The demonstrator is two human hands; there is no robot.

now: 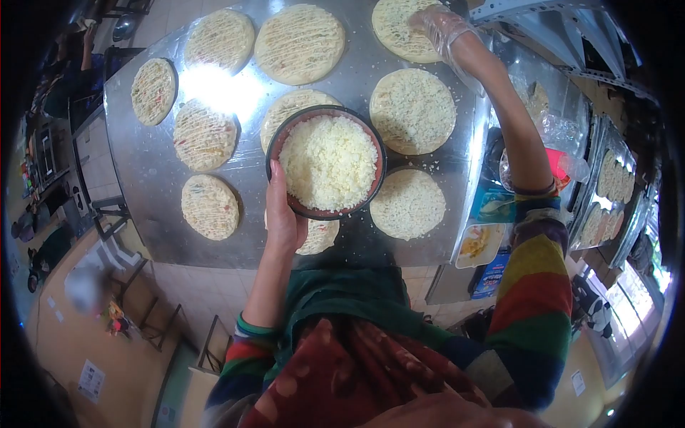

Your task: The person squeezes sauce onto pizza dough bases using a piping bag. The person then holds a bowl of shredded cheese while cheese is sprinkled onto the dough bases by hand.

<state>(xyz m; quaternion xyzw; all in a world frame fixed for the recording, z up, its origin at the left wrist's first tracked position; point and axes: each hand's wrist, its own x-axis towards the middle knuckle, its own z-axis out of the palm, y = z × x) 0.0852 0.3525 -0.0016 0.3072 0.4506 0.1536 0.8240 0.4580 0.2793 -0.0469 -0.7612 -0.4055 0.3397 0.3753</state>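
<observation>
My left hand grips the rim of a dark round bowl, its thumb over the edge. Grated white cheese nearly fills the bowl, held above the metal table. At the far right, my right hand, in a clear plastic glove, is at a pizza. Its fingers are bunched and point down; what they hold is hidden. Cheese crumbs cover the pizza nearer to me and another pizza below it. The bowl partly hides two pizzas in the middle column.
Drizzled pizzas, among them a large pizza and a small pizza, lie at the left. To the right are a white tray with yellow bits, a plastic bottle with a red label, and trays of more pizzas.
</observation>
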